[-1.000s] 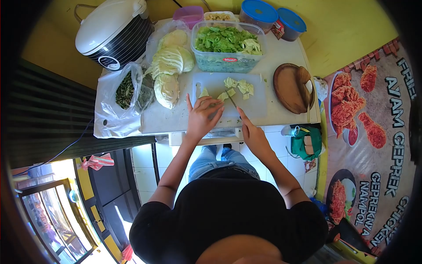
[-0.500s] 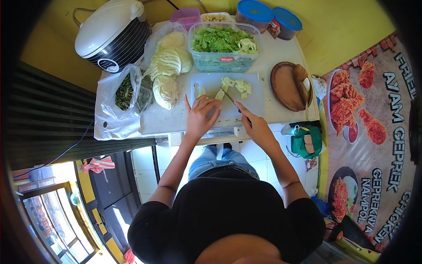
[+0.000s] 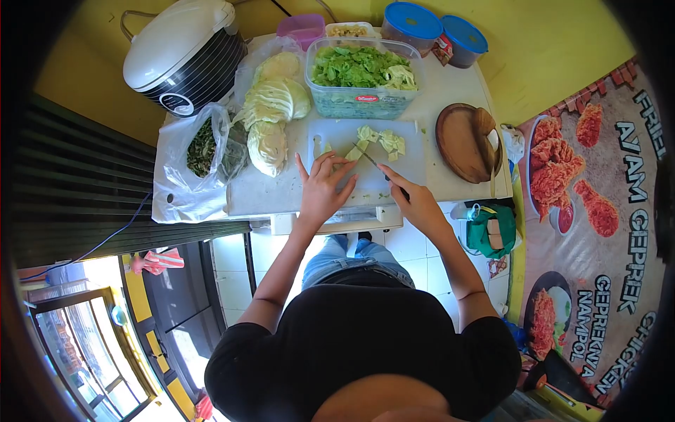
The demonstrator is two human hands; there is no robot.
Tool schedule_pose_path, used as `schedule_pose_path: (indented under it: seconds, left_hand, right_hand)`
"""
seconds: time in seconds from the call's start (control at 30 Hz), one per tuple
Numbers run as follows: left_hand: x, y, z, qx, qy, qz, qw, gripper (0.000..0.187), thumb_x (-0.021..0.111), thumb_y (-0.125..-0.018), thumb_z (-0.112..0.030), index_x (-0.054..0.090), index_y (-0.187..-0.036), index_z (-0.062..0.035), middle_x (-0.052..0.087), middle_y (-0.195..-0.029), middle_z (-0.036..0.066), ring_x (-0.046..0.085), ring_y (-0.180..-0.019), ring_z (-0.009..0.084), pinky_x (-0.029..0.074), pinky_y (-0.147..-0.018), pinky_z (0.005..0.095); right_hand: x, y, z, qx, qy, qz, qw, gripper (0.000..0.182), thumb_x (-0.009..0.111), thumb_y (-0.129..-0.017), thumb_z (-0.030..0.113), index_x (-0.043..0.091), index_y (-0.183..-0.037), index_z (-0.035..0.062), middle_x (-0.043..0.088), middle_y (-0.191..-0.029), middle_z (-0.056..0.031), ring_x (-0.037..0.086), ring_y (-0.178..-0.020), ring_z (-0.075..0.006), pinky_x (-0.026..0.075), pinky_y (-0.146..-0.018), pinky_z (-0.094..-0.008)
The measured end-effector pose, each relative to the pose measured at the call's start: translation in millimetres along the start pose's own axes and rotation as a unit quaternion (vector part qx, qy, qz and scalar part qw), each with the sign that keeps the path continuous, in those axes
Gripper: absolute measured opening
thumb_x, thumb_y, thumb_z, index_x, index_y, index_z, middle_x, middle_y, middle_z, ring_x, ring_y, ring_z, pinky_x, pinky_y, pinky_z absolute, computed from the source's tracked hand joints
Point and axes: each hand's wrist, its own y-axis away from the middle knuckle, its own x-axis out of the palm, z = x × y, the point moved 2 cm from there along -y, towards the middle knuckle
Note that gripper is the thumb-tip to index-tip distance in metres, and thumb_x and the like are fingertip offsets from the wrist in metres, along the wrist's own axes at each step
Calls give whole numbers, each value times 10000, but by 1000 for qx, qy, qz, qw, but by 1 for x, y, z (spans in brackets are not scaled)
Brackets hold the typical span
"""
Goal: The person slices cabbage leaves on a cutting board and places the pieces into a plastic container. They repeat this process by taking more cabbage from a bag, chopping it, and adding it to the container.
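On the white cutting board (image 3: 411, 169), my left hand (image 3: 323, 184) presses its fingertips on a piece of cabbage leaf (image 3: 357, 152), thumb and little finger held apart. A knife (image 3: 368, 157) is in my closed right hand (image 3: 416, 204). Its blade points up and left, lying across the leaf just beyond my left fingertips. Cut cabbage pieces (image 3: 391, 143) lie at the far right of the blade. What sits under my left palm is hidden. Left of the board rests a pale cabbage (image 3: 268, 149), with more cabbage leaves (image 3: 271, 100) behind it on a plastic bag.
A clear tub (image 3: 362, 107) of chopped greens stands behind the board. To the right is a brown wooden plate (image 3: 450, 144). A bag of dark leaves (image 3: 202, 151) and a rice cooker (image 3: 186, 60) are on the left. Blue-lidded containers (image 3: 413, 20) stand at the back.
The knife blade has shifted slightly, now lying further across the leaf. My right hand has moved a little right and down. My left hand stays nearly in place; the whole view has shifted slightly.
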Motion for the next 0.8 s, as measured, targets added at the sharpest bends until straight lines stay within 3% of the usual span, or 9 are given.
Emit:
schedule_pose_path:
  seconds: [0.8]
  left_hand:
    - [-2,0,0,-15,10,1,1000,257,715,-819,-246,727,-1070,-192,620,-1039,-39,514,-1202,206,47,-1114,663]
  right_hand:
    - [-11,-6,3,2,17,31,999,474,491,-963,159,459,-1418,289,635,-776,-153,599,-602,-300,495,-640,-343]
